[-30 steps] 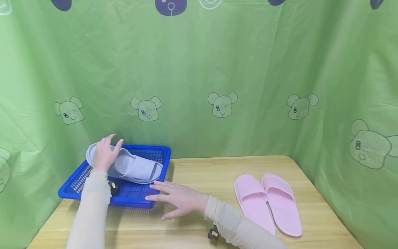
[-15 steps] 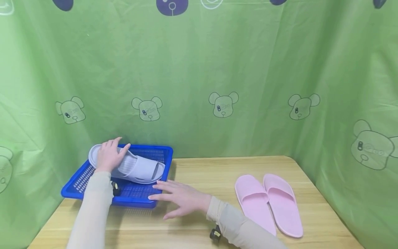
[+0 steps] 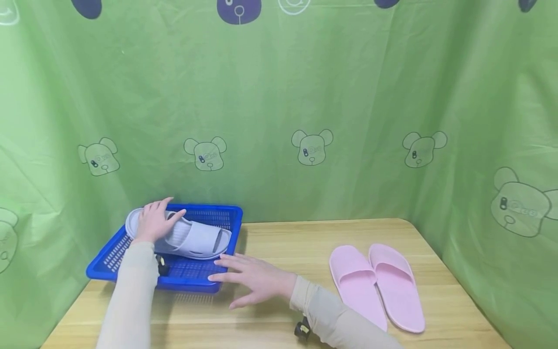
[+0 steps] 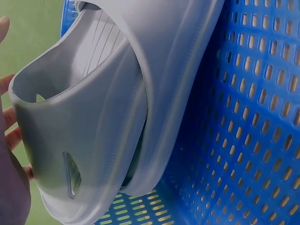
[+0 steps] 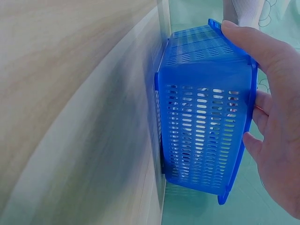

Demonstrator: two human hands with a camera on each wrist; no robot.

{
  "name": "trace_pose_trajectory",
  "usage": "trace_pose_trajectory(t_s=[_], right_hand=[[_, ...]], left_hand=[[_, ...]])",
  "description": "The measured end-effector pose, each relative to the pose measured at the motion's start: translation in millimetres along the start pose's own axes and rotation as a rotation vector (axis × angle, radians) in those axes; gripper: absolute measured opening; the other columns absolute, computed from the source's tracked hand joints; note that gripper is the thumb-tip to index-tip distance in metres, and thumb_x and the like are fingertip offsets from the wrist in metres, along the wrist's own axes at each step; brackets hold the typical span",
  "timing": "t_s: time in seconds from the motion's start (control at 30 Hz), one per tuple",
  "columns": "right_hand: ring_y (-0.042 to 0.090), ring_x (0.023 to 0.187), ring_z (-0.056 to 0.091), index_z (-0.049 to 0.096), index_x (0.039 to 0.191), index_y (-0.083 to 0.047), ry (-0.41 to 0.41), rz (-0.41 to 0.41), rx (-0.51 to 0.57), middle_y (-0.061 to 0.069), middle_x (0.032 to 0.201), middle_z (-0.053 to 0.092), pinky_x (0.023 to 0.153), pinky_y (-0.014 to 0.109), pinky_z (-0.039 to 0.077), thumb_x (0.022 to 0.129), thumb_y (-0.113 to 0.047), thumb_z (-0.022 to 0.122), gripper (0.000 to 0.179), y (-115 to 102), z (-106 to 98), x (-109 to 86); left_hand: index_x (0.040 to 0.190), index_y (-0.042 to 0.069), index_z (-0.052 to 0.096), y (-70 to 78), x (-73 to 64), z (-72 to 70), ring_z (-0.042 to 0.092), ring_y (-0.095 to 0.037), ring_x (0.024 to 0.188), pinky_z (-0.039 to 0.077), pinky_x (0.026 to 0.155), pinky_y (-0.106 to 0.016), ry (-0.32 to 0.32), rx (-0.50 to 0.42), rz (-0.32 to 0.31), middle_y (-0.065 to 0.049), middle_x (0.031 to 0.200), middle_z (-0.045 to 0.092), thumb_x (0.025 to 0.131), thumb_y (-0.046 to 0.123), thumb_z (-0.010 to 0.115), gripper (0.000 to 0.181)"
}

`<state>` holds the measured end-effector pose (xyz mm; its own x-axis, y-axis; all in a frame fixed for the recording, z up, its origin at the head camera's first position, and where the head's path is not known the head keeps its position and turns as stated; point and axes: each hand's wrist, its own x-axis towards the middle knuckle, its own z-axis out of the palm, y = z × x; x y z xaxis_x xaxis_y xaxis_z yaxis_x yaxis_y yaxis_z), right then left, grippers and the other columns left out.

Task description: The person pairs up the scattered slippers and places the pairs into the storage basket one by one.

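Pale wood-grain table [image 3: 257, 334]: bears the basket and the pink slippers; its far edge runs along the curtain.
Green fabric curtain [image 3: 261, 97]: printed with bear heads; hangs behind the table and down both sides.
Blue perforated plastic basket [image 3: 187, 282]: on the table's left part.
Pale-grey moulded slippers [image 3: 201, 237]: in the basket, overlapping; the more exposed one's long axis runs left to right — open toe rightward, slightly nearer.
Pink flat open-backed slippers [image 3: 359, 293]: side by side on the right; straps toward the curtain.
Left hand [image 3: 153, 223]: loose over the grey slippers, thumb out wide; how firmly it presses cannot be told.
Right hand [image 3: 259, 278]: fingers spread wide, tips at the basket's near right rim.
Since a second ago: left hand sits lower against the basket — right hand and pink slippers about as before.
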<state>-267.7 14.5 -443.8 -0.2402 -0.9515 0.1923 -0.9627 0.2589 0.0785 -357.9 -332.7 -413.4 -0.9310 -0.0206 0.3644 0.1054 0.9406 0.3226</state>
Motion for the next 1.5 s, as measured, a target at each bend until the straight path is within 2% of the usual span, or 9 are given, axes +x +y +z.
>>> trace_pose_trajectory(t_s=[0.3, 0.6, 0.77, 0.93, 1.17, 1.4, 1.5], right_hand=[[0.027, 0.151, 0.019, 0.022, 0.155, -0.033, 0.017, -0.004, -0.012, 0.006, 0.163, 0.021, 0.124, 0.041, 0.016, 0.089, -0.063, 0.054, 0.079, 0.1, 2.6, -1.1], [0.025, 0.152, 0.016, 0.02, 0.155, -0.034, 0.0, 0.003, -0.006, 0.004, 0.164, 0.018, 0.124, 0.04, 0.011, 0.089, -0.064, 0.053, 0.079, -0.6, 2.5, -1.6], [0.023, 0.152, 0.016, 0.019, 0.155, -0.034, -0.002, 0.005, -0.019, 0.004, 0.164, 0.019, 0.125, 0.041, 0.011, 0.089, -0.066, 0.05, 0.079, 0.3, 2.7, -2.4], [0.024, 0.152, 0.016, 0.021, 0.154, -0.035, -0.004, 0.019, -0.001, 0.005, 0.163, 0.021, 0.124, 0.043, 0.012, 0.089, -0.063, 0.054, 0.078, 1.1, 1.0, -5.0], [0.023, 0.152, 0.016, 0.02, 0.154, -0.037, -0.015, 0.041, 0.014, 0.004, 0.164, 0.017, 0.124, 0.043, 0.011, 0.088, -0.062, 0.056, 0.079, 2.5, -2.0, -8.8], [0.021, 0.153, 0.012, 0.016, 0.154, -0.04, -0.032, 0.062, -0.001, 0.005, 0.164, 0.016, 0.124, 0.044, 0.012, 0.089, -0.064, 0.052, 0.078, 3.6, -3.7, -13.5], [0.023, 0.153, 0.013, 0.017, 0.155, -0.038, -0.039, 0.065, -0.002, 0.007, 0.164, 0.014, 0.124, 0.045, 0.014, 0.09, -0.064, 0.051, 0.078, 1.8, -7.3, -17.9]], left_hand=[[0.146, 0.006, 0.039, 1.7, -1.3, -2.4, 0.03, -0.051, 0.134, 0.02, 0.112, -0.067, -0.031, -0.011, -0.007, -0.03, 0.143, 0.041, 0.094, 0.063, 0.044, 0.077], [0.146, 0.008, 0.039, 3.2, -6.1, -4.2, 0.027, -0.051, 0.135, 0.013, 0.113, -0.07, -0.035, 0.006, -0.023, -0.03, 0.144, 0.038, 0.094, 0.065, 0.04, 0.077], [0.145, 0.009, 0.04, 3.5, -8.2, -4.6, 0.026, -0.051, 0.136, 0.011, 0.112, -0.073, -0.017, 0.003, -0.041, -0.029, 0.144, 0.039, 0.094, 0.066, 0.039, 0.077], [0.145, 0.009, 0.041, 7.2, -10.8, -5.8, 0.025, -0.051, 0.136, 0.009, 0.111, -0.074, -0.013, -0.004, -0.054, -0.029, 0.144, 0.039, 0.094, 0.067, 0.039, 0.077], [0.145, 0.008, 0.04, 9.9, -12.1, -5.6, 0.022, -0.052, 0.137, 0.007, 0.111, -0.074, -0.012, -0.013, -0.083, -0.029, 0.145, 0.037, 0.093, 0.069, 0.037, 0.08], [0.145, 0.009, 0.039, 15.4, -12.2, -7.7, 0.021, -0.052, 0.138, 0.002, 0.112, -0.075, 0.02, -0.021, -0.088, -0.028, 0.146, 0.036, 0.093, 0.069, 0.036, 0.08], [0.146, 0.009, 0.038, 20.0, -13.2, -9.8, 0.021, -0.052, 0.139, 0.001, 0.111, -0.075, 0.024, -0.029, -0.084, -0.028, 0.147, 0.035, 0.093, 0.069, 0.036, 0.08]])
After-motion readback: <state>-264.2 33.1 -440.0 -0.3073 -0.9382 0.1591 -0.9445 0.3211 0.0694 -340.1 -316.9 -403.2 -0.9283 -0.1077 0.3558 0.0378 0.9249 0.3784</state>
